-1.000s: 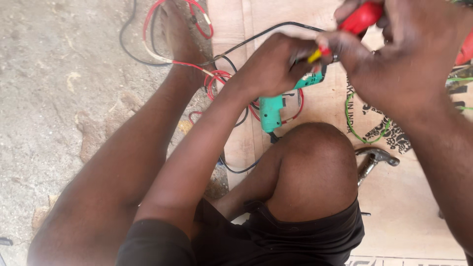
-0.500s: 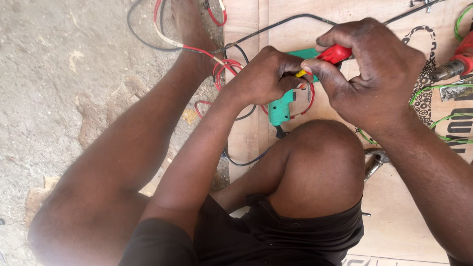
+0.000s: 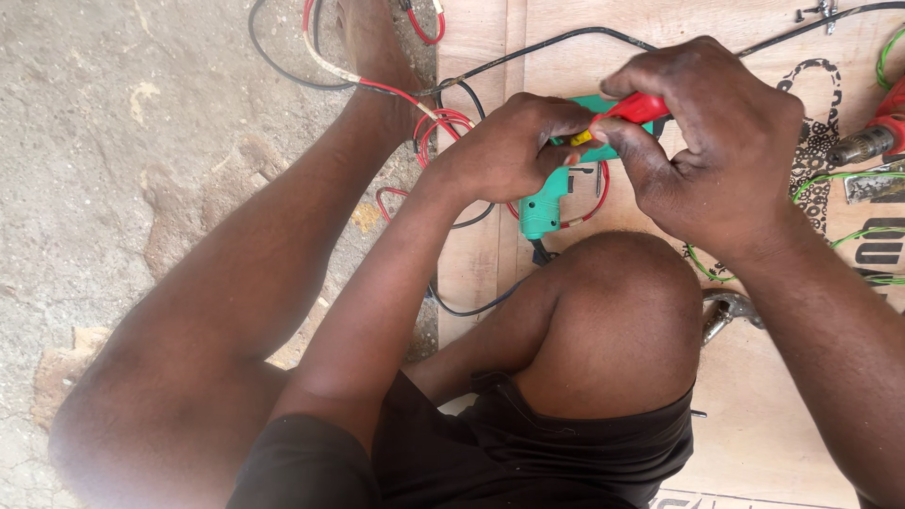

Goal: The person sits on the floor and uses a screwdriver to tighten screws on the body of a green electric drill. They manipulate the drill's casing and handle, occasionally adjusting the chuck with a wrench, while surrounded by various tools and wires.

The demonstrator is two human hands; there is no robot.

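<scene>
hands (image 3: 514,151) (image 3: 716,141) grip red tool (image 3: 636,108) — green drill (image 3: 556,193) beneath

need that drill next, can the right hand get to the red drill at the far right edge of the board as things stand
Probably yes, once freed: the right hand grips a red-handled tool, and the red drill lies close beside it on the wooden board, nothing between them except thin green wire.

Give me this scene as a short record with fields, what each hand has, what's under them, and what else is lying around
Setting: person seated on concrete ground beside a plywood board
Left hand: closed around a small yellowish part; what it is cannot be told
Right hand: grips a red-handled tool
Below the hands: green drill-shaped tool lying on the board
Wires: red and black wires looped by the foot; green wires at right
Other tools: red drill at right edge; metal pliers by the knee
</scene>
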